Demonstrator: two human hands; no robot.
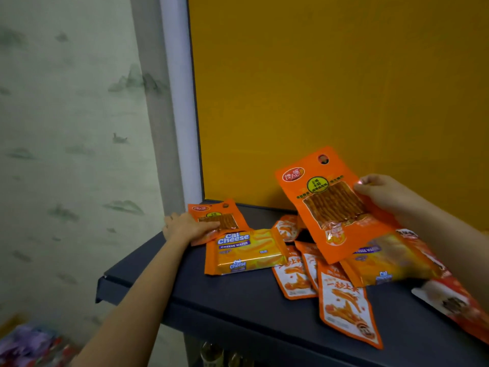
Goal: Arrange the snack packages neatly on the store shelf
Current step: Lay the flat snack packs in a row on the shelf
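My right hand (383, 193) grips the right edge of an orange spicy-stick packet (330, 205) and holds it upright above the dark shelf (238, 300). At the shelf's back left corner, my left hand (188, 227) lies on a second orange stick packet (222, 217) and presses it flat. A Cal Cheese wafer pack (244, 251) lies just in front of that packet. Another Cal Cheese pack (389, 263) lies on the right, partly under the raised packet. Several orange-and-white snack pouches (344, 300) lie scattered in the middle.
The orange back panel (330, 88) rises behind the shelf, with a white post (182, 102) at its left. A red-and-white packet (455, 305) lies at the right edge. Bottles (211, 353) stand below the shelf. Colourful packets (29, 345) are blurred at bottom left.
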